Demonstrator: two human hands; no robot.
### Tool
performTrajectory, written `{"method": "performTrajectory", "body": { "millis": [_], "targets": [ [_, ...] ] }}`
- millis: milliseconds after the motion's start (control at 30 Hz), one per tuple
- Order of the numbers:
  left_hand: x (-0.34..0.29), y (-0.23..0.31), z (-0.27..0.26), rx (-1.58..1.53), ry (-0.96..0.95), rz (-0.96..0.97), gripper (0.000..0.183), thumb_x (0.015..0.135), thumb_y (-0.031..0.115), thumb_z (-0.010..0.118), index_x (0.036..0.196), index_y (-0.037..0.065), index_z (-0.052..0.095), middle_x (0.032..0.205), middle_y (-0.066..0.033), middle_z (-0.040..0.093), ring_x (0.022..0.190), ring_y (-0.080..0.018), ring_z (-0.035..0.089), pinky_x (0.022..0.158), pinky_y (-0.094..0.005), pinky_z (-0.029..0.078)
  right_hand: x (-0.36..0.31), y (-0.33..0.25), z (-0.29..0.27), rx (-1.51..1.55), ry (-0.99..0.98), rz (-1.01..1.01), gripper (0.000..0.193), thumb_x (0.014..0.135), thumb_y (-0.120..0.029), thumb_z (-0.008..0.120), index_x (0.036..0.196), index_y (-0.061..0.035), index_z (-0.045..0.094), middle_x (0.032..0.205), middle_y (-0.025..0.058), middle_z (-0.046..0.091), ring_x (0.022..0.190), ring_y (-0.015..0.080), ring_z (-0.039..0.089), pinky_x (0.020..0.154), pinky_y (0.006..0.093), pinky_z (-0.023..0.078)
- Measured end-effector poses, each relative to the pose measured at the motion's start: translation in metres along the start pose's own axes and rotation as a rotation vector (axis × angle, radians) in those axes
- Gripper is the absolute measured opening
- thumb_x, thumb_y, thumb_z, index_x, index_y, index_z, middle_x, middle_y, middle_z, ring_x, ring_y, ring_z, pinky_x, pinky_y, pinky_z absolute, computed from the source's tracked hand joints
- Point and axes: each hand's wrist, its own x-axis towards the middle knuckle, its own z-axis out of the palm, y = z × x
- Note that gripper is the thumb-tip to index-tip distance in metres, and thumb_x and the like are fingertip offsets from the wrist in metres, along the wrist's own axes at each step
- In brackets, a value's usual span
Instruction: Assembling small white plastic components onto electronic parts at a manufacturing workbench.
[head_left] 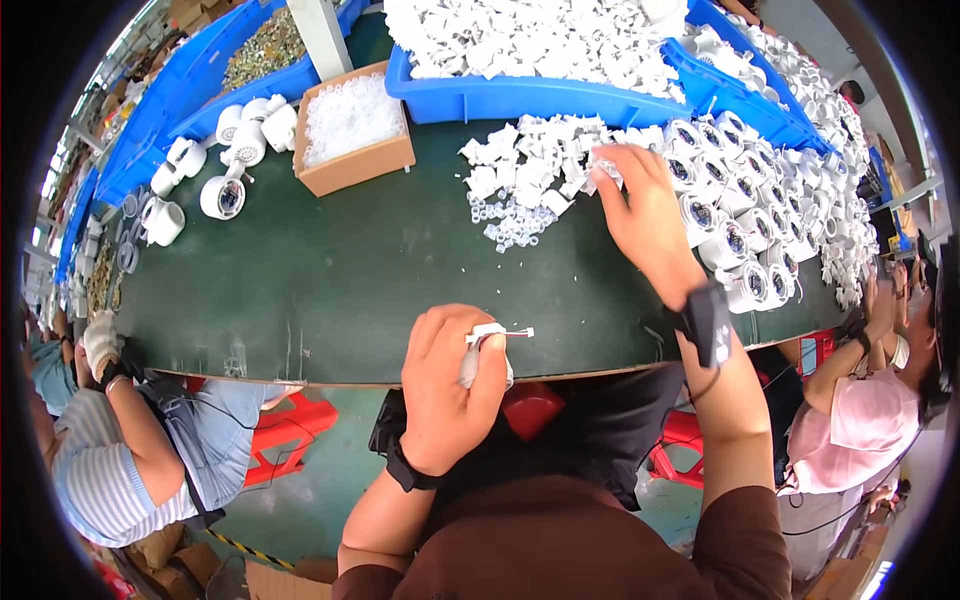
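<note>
My left hand [450, 385] is closed around a white plastic housing [470, 370] at the table's near edge. A short dark red wire with a small white connector [530, 332] sticks out past my thumb; my fingers hide most of the housing. Farther off to the right, my right hand [645, 215] reaches to a heap of small white plastic brackets [530, 150]. Its thumb and fingertips pinch a small white piece [606, 170] at the heap's right side. Just left of that hand lies a cluster of small clear plastic rings [517, 224].
Rows of white round camera housings [740, 240] stand at the right. Behind the heap is a blue bin [540, 100] full of white parts. A cardboard box [355, 170] of translucent pieces and more white camera housings [245, 145] are at the left. Co-workers sit on both sides.
</note>
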Motion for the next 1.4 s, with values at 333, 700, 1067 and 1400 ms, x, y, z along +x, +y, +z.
{"method": "performTrajectory", "body": {
  "millis": [333, 700, 1067, 1400],
  "targets": [
    [-0.008, -0.001, 0.001, -0.043, 0.022, -0.042, 0.009, 0.092, 0.005, 0.063, 0.100, 0.002, 0.064, 0.102, -0.0128, 0.065, 0.094, -0.0317, 0.059, 0.083, -0.0402, 0.048, 0.021, 0.014, 0.032, -0.321, -0.239, 0.054, 0.030, 0.107, -0.033, 0.047, 0.125, -0.0170, 0.065, 0.122, 0.0019, 0.067, 0.119, 0.0281, 0.056, 0.103, 0.0496, 0.035],
    [-0.005, -0.012, 0.000, -0.062, 0.000, -0.045, 0.009, 0.092, 0.006, 0.064, 0.100, 0.002, 0.064, 0.103, -0.0125, 0.064, 0.093, -0.0312, 0.059, 0.083, -0.0396, 0.048, -0.039, -0.021, -0.028, 0.294, -0.144, 0.099, 0.025, 0.105, -0.017, 0.056, 0.125, -0.0068, 0.068, 0.131, 0.0135, 0.066, 0.126, 0.0307, 0.059, 0.109, 0.0412, 0.042],
    [-0.003, -0.001, 0.013, -0.010, -0.011, -0.040, 0.010, 0.093, 0.006, 0.063, 0.101, 0.001, 0.064, 0.104, -0.0136, 0.064, 0.095, -0.0319, 0.058, 0.084, -0.0401, 0.048, -0.063, -0.038, -0.024, -0.132, -0.161, 0.071, 0.020, 0.090, -0.017, 0.075, 0.104, -0.0038, 0.068, 0.093, 0.0140, 0.064, 0.082, 0.0350, 0.063, 0.072, 0.0437, 0.051],
    [-0.007, 0.003, 0.010, -0.384, -0.161, -0.246, 0.015, 0.099, 0.009, 0.060, 0.107, -0.002, 0.066, 0.121, -0.0148, 0.066, 0.100, -0.0202, 0.064, 0.088, -0.0309, 0.050, -0.084, -0.077, -0.039, 1.278, -0.347, 0.588, 0.024, 0.099, 0.002, 0.064, 0.120, -0.0024, 0.054, 0.101, 0.0082, 0.071, 0.090, 0.0121, 0.066, 0.080, 0.0267, 0.053]
  ]
}}
